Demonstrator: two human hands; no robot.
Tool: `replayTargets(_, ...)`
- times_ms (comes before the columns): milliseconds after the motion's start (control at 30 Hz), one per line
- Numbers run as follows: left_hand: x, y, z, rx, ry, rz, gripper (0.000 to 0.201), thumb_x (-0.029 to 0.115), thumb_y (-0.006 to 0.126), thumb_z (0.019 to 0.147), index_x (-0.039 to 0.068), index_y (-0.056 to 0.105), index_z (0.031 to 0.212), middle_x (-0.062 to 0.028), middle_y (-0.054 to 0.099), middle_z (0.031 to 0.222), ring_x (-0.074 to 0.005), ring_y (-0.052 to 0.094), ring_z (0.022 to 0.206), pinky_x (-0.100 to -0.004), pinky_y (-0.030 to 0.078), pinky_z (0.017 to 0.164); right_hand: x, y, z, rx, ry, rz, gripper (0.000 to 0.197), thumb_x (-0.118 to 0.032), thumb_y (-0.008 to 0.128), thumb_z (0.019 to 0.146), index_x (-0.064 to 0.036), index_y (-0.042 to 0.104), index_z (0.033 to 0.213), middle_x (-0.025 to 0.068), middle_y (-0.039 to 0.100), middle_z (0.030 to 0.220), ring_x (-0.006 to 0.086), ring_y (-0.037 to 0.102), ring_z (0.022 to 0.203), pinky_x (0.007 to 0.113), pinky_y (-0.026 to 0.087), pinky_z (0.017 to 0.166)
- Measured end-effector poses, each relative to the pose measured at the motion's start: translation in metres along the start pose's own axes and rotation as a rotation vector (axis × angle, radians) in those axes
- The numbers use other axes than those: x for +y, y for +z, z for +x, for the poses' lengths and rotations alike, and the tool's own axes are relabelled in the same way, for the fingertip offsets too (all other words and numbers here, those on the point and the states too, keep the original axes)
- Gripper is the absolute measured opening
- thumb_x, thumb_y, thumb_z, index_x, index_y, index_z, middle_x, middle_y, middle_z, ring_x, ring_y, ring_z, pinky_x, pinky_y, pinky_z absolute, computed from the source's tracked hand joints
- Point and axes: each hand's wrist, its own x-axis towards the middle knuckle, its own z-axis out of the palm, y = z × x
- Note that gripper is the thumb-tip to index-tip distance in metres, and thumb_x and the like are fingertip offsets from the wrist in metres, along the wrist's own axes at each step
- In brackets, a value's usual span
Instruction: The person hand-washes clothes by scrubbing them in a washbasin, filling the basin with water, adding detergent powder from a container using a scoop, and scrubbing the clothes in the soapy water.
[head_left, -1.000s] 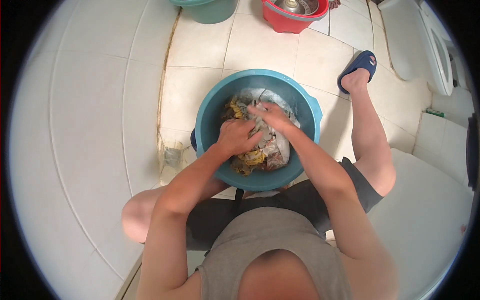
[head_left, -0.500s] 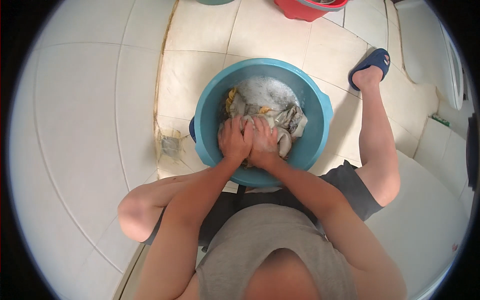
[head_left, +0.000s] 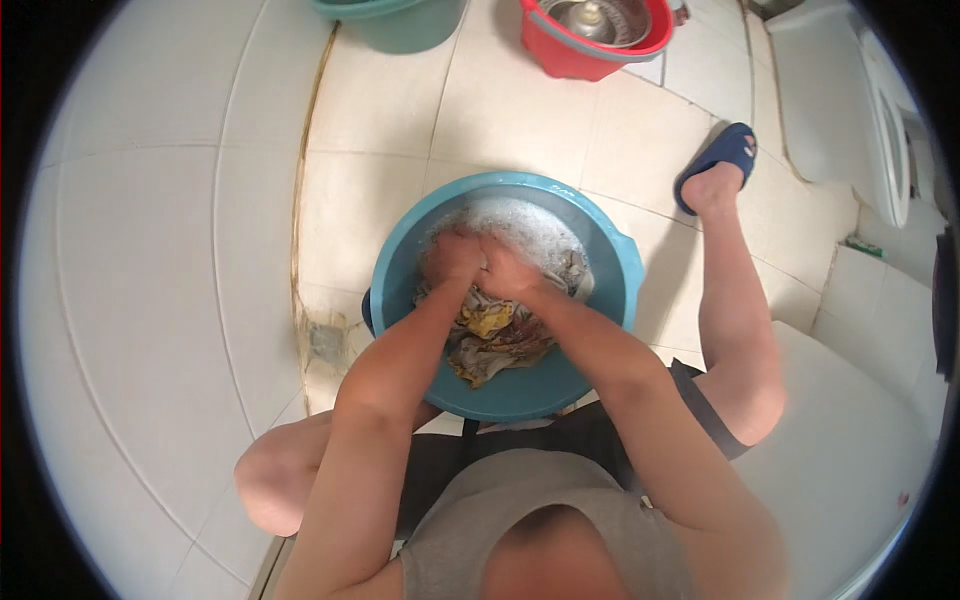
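A round blue basin [head_left: 385, 262] stands on the floor between my legs. Foamy water [head_left: 515, 218] covers its far part. On the near side lies a wet, crumpled cloth [head_left: 505, 345], greyish with yellow and dark patterned patches. My left hand [head_left: 452, 258] and my right hand [head_left: 508, 270] are side by side at the far edge of the cloth, by the suds. Both reach down into the basin, with the wrists close together. Motion blur and the water hide the fingers, so what they grip cannot be made out.
Beyond the basin stand a green tub [head_left: 405, 30] and a red bucket [head_left: 585, 65] with a metal basket in it. My foot in a blue slipper [head_left: 718, 165] rests to the right. A white tiled wall [head_left: 150, 250] rises on the left, and a white toilet [head_left: 840, 110] stands far right.
Both hands have moved away from me toward the basin's far side. More yellow and patterned cloth now shows on the near side. The view has shifted, bringing more of the tub and bucket in.
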Motion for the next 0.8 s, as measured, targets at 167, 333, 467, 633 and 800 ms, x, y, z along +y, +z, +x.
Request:
replayTargets(167, 0.055, -0.006, -0.042, -0.087, 0.391, -0.004, 0.049, 0.045, 0.049, 0.092, 0.008, 0.071, 0.114, -0.0244, 0.069, 0.122, -0.0438, 0.064, 0.116, -0.0543, 0.049, 0.101, 0.053, -0.074, 0.005, 0.108, 0.292, 0.225, 0.084, -0.032, 0.080, 0.078, -0.0015, 0.048, 0.149, 0.0259, 0.050, 0.150, 0.0377, 0.050, 0.138, 0.043, 0.040, 0.116)
replayTargets(333, 0.014, -0.004, -0.057, -0.055, 0.840, 0.085, 0.030, 0.034, 0.062, 0.084, 0.004, 0.060, 0.084, -0.0192, 0.067, 0.090, -0.0422, 0.062, 0.090, -0.0491, 0.048, 0.086, 0.003, -0.076, -0.062, -0.045, 0.193, -0.195, 0.107, -0.046, 0.092, 0.066, -0.0023, 0.044, 0.150, 0.0286, 0.045, 0.150, 0.0460, 0.045, 0.139, 0.048, 0.036, 0.118)
replayTargets(467, -0.035, -0.021, -0.088, -0.078, 0.975, 0.004, 0.033, 0.034, 0.063, 0.091, 0.003, 0.057, 0.085, -0.0211, 0.060, 0.086, -0.0424, 0.058, 0.088, -0.0513, 0.044, 0.081, -0.042, -0.033, -0.125, 0.002, 0.110, -0.358, 0.125, -0.055, 0.093, 0.061, -0.0078, 0.031, 0.159, 0.0255, 0.026, 0.161, 0.0532, 0.027, 0.146, 0.066, 0.025, 0.119)
replayTargets(633, -0.101, 0.000, -0.114, 0.219, 1.075, 0.069, 0.034, 0.034, 0.062, 0.096, 0.002, 0.055, 0.099, -0.0239, 0.054, 0.092, -0.0451, 0.052, 0.091, -0.0548, 0.041, 0.079, -0.049, 0.039, -0.136, 0.346, 0.004, -0.639, 0.087, -0.037, 0.079, 0.078, -0.0101, 0.042, 0.152, 0.0217, 0.028, 0.158, 0.0493, 0.032, 0.140, 0.070, 0.025, 0.113)
replayTargets(800, -0.093, 0.032, -0.104, 0.516, 0.893, 0.010, 0.031, 0.034, 0.062, 0.094, 0.005, 0.057, 0.099, -0.0215, 0.057, 0.096, -0.0435, 0.055, 0.095, -0.0563, 0.040, 0.082, -0.015, 0.046, -0.102, 0.443, -0.149, -0.475, 0.067, -0.031, 0.070, 0.083, -0.0077, 0.049, 0.142, 0.0217, 0.037, 0.149, 0.0463, 0.040, 0.129, 0.056, 0.027, 0.111)
